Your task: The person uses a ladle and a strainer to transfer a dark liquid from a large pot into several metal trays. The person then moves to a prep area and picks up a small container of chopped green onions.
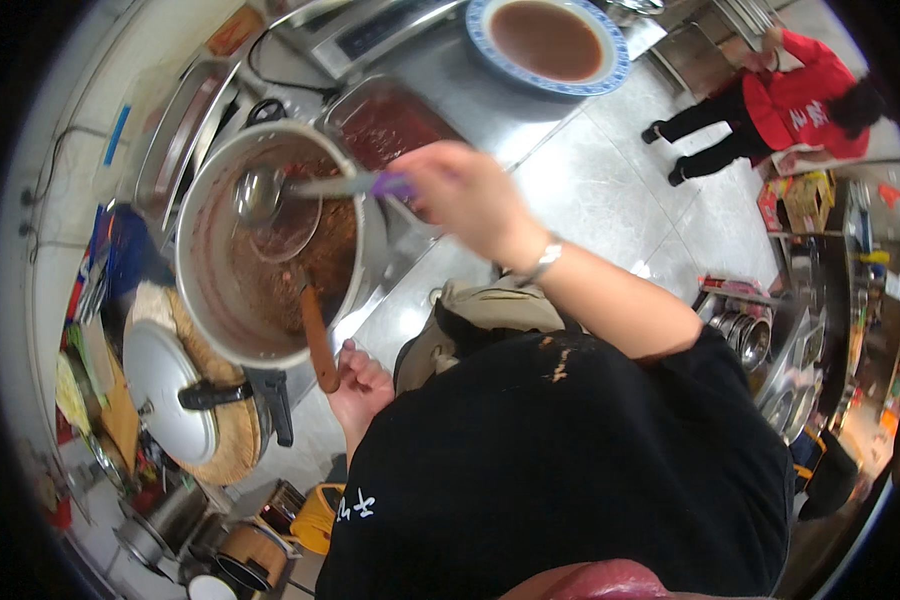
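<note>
My right hand is closed round the purple handle of a metal ladle, slightly blurred, whose bowl hangs over a large deep pot. Dark reddish-brown, lumpy contents lie inside. My left hand has curled fingers at the near end of a brown wooden handle, which reaches over the rim into the pot. A round, thin-rimmed bowl shape lies inside beyond that handle; whether the two join is unclear. Fingertip contact on the wooden handle is partly hidden.
Behind the pot stand a clear container of dark red liquid and a blue-and-white basin of brown liquid. A silver lid rests on a round wooden board at left. A person in red stands far right.
</note>
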`<state>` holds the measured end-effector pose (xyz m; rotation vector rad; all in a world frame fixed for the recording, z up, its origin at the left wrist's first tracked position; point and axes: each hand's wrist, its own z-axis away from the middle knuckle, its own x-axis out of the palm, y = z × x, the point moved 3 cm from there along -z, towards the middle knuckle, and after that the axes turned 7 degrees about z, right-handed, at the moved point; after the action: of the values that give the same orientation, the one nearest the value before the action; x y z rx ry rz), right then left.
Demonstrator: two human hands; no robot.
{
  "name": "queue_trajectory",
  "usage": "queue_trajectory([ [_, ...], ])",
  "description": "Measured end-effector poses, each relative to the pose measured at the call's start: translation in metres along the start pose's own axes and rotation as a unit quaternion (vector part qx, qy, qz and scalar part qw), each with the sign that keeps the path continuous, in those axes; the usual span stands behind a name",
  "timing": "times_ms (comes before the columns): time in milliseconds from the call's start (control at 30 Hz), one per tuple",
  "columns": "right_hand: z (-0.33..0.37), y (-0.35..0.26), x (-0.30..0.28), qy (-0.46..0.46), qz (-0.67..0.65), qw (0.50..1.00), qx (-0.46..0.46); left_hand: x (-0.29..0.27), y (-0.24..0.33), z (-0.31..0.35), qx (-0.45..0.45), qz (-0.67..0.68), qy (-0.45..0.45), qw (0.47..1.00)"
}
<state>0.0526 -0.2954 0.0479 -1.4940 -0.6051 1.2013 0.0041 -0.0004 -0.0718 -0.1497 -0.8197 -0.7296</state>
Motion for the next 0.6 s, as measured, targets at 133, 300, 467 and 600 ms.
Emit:
queue_trajectory([
  [133,-0.007,0.008,0.050,-0.073,-0.044,0.995,0.044,-0.032,-0.011,-0.011,0.012,-0.218,0.133,0.967],
  [300,0.005,0.010,0.057,-0.197,-0.129,0.972,0.001,-0.040,-0.032,-0.045,0.027,-0.318,0.114,0.941],
  [467,0.034,0.037,-0.020,-0.142,0.069,0.981,-0.112,-0.014,-0.066,-0.069,0.058,-0.530,-0.002,0.846],
  [600,0.061,0.081,-0.122,-0.054,0.083,0.993,-0.062,0.041,-0.110,-0.087,0.049,-0.635,-0.085,0.766],
])
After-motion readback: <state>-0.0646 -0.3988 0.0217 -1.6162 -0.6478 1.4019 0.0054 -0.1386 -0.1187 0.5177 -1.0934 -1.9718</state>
